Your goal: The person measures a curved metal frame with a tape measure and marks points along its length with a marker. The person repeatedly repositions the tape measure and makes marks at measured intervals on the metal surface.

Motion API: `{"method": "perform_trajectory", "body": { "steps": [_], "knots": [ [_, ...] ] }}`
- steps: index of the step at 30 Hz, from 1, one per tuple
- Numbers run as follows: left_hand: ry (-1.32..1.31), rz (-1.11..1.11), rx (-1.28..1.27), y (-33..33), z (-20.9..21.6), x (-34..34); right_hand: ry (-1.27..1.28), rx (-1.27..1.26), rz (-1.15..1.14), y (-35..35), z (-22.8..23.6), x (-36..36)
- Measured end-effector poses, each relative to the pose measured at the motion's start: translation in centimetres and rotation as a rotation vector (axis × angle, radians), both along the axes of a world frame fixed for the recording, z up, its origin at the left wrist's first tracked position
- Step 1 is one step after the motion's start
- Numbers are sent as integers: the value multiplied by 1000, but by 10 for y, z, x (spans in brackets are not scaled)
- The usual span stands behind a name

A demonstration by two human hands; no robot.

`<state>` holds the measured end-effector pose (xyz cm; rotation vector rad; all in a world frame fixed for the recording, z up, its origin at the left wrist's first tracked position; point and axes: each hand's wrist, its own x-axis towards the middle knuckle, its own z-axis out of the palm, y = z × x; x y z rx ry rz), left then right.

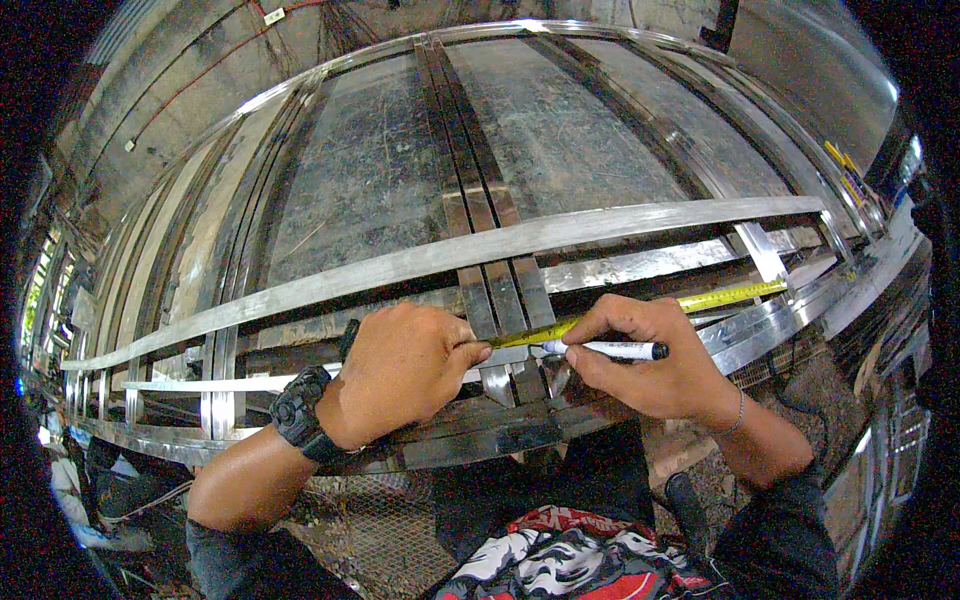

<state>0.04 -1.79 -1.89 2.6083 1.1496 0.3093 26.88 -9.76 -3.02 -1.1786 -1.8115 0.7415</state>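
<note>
A yellow tape measure blade [725, 297] lies stretched along a narrow metal bar [215, 384] near the front of a large metal frame. My left hand [405, 370] pinches the blade between thumb and fingers at its left part; the tape's case is not visible. A white marker with a black end [612, 350] is gripped in my right hand [655, 350], its tip pointing left, close to the tape's lower edge just right of my left thumb. Whether the tip touches the bar I cannot tell.
A long silver bar [350, 277] lies across the frame beyond my hands. Dark paired crossbars [455, 130] run away toward the far rail. Yellow-handled items [845, 165] sit at the right edge. A concrete wall [210, 60] stands behind; metal mesh [375, 520] is below.
</note>
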Motion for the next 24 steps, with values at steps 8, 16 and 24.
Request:
{"method": "perform_trajectory", "body": {
  "steps": [8,16,24],
  "knots": [
    [3,2,-6,1,-2,-1,114,68,-70,-1,4,2],
    [15,-2,17,0,-1,-1,-315,126,-2,22,-5,33],
    [19,-11,-40,5,2,-1,-360,5,54,29,-18,35]
  ]
}}
